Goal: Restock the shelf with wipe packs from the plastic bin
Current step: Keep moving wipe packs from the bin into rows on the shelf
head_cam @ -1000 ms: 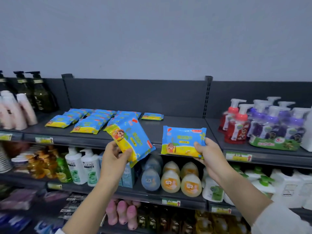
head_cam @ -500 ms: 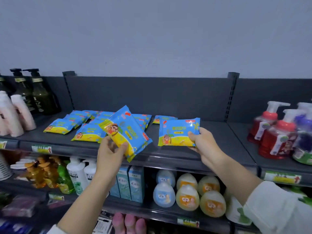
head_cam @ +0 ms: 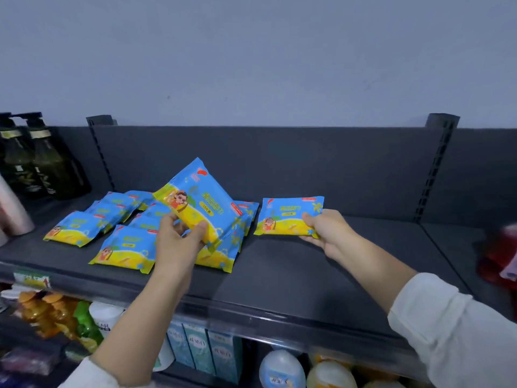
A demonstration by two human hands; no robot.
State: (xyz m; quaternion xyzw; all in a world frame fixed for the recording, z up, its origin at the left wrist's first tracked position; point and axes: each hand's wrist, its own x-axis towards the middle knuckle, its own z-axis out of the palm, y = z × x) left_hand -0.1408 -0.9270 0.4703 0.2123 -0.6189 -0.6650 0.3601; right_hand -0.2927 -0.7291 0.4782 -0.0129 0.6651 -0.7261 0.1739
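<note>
Pack [head_cam: 201, 203] tilts in left hand [head_cam: 174, 242] (right hand [head_cam: 328, 231] holds second pack [head_cam: 288, 217]).

One wide-angle camera, worn on the head, faces a dark shelf [head_cam: 279, 275] straight on and tilts slightly down. It is near enough that the left hand [head_cam: 176, 245] and right hand [head_cam: 327, 231] reach over the shelf. Wall [head_cam: 251, 65] fills the upper half; the right edge seems motion-blurred.
</note>
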